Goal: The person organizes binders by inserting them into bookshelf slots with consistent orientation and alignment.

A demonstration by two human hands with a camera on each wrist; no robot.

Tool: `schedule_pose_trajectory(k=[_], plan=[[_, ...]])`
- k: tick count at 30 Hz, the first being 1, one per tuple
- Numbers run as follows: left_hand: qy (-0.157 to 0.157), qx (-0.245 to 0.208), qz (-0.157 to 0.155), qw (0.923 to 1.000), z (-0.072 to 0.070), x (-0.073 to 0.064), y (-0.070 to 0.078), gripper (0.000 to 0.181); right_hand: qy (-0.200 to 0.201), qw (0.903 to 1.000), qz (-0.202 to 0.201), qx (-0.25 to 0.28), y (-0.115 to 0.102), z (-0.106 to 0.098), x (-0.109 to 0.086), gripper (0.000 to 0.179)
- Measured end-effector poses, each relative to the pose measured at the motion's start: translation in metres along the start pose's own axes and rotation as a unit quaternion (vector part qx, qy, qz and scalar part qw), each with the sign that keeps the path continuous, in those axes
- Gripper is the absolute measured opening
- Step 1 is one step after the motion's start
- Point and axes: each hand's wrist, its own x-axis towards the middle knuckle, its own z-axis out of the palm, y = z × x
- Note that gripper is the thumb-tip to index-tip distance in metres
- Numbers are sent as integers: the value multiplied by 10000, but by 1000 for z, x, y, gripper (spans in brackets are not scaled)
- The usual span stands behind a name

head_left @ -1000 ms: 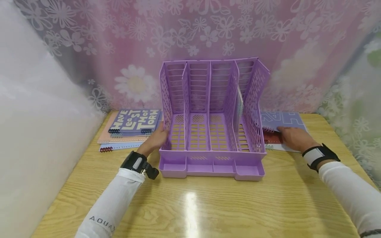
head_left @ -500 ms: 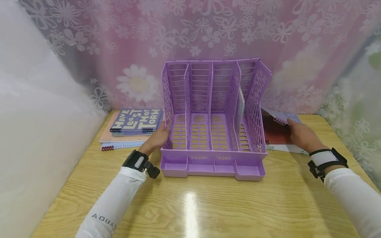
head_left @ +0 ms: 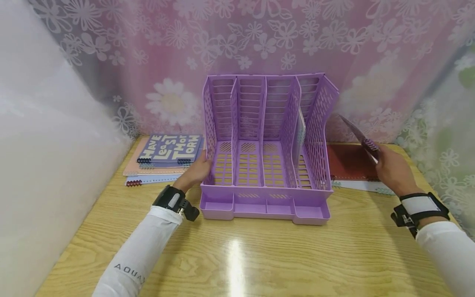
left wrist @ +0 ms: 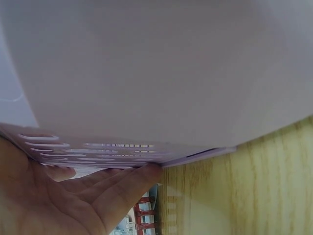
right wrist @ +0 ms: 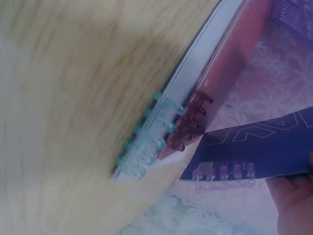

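A purple file rack (head_left: 311, 194) with upright dividers and small front trays stands mid-table. My left hand (head_left: 196, 171) rests against its left side; the left wrist view shows extended fingers (left wrist: 124, 193) along the slotted wall. To the right of the rack, my right hand (head_left: 396, 170) pinches a blue spiral notebook (head_left: 354, 131), tilted almost edge-on in the air. In the right wrist view its dark blue cover (right wrist: 259, 147) and clear rings show. Below it lie a dark red notebook (head_left: 350, 163) and a white one (head_left: 365, 186) with pale green rings.
Left of the rack lies a stack of spiral notebooks, the top one a blue lettered notebook (head_left: 171, 148). A thin notebook (head_left: 299, 136) stands in the rack's rightmost slot. A flowered curtain (head_left: 170, 49) hangs behind the wooden table (head_left: 282, 260).
My right hand has lifted the blue notebook off the right stack, moving right and tipping it up, uncovering the dark red one. The left hand has stayed at the rack.
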Motion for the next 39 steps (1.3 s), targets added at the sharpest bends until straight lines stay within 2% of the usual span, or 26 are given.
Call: schedule_pose_trajectory(k=[4,6,13,17,22,28,34,39], plan=[[-69,-23,-26,10000,1,-1,-2,47,390,9986,269,231,1,-1,-8,22],[-128,-97,-33,9999,1,0,-3,47,586,9972,369,278,-1,-2,-11,21],[-22,51,-122,9999,-1,-2,-3,49,1225,9877,719,660,-21,-7,-21,31],[-100,-81,19,9999,-1,-1,-4,49,1623,9803,786,802,-38,-11,-25,34],[-130,-238,76,9996,-2,0,-4,47,2278,9689,505,830,-63,-21,-28,32],[-134,-281,98,9995,-4,1,1,43,2682,9572,-66,1088,-88,-39,-32,30],[-136,-183,93,9997,-4,3,1,44,3186,9375,-713,1202,-114,-49,-35,24],[-140,-99,-9,9999,-2,2,0,48,3510,9203,-897,1477,-138,-54,-32,25]])
